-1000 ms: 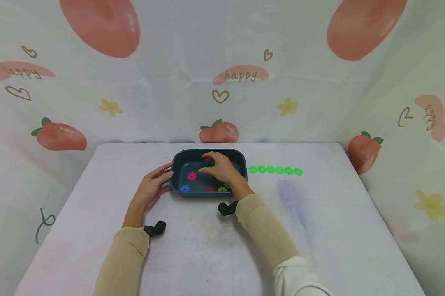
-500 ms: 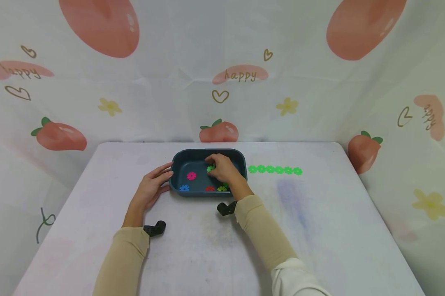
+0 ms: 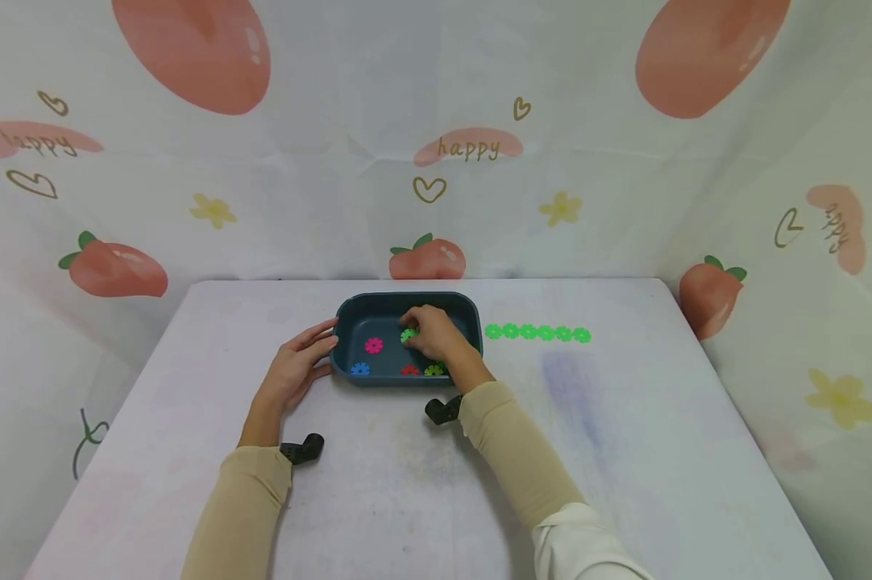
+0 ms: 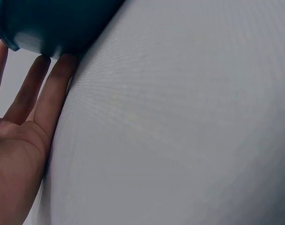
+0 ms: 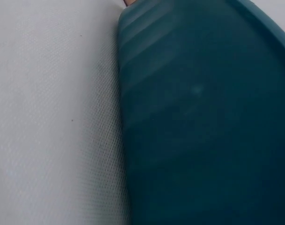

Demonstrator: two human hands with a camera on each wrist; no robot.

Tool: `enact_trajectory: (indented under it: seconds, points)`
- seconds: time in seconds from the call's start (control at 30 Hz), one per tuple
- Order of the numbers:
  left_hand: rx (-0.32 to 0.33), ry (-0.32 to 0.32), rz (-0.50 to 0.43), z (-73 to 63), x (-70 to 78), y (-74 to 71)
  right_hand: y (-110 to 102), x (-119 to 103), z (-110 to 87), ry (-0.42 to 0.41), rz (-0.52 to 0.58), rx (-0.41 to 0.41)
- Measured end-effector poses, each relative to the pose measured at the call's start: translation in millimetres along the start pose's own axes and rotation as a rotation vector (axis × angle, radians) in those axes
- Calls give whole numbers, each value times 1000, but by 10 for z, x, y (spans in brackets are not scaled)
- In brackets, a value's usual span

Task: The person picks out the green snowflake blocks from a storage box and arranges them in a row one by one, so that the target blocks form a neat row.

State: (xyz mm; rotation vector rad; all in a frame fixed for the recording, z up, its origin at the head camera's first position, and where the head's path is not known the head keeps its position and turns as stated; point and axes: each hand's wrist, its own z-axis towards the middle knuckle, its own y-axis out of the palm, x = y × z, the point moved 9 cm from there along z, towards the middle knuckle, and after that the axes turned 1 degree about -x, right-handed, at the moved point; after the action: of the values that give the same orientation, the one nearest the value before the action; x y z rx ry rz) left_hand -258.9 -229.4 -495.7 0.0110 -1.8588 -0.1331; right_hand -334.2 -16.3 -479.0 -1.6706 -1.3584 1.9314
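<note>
A dark teal rectangular basin stands on the white table. My left hand rests against its left end with extended fingers; in the left wrist view, the fingertips touch the outer wall. Inside the basin, my right hand pinches a green flower-shaped disc between thumb and fingers. Around it lie a pink flower-shaped disc, a blue one, a red one and a yellow-green one. The right wrist view shows only the basin's outer wall, so the pinch is hidden there.
To the right of the basin, several bright green flower-shaped discs lie in a straight row on the table. Behind the table hangs a printed cloth. Black wrist cameras sit on both wrists.
My right hand's thumb and fingers have closed on the green disc, which has shifted slightly left and toward me. The left hand stays against the basin.
</note>
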Motion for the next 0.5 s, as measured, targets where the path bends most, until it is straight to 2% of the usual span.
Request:
enact_trajectory:
  seconds: [0.17,0.5]
  points:
    - [-1,4,-3,32,-42,-28,-2,-3,-18,11,30,22]
    - [14,5,9,128,-159,-96,-62,-159,-48,-94,136,59]
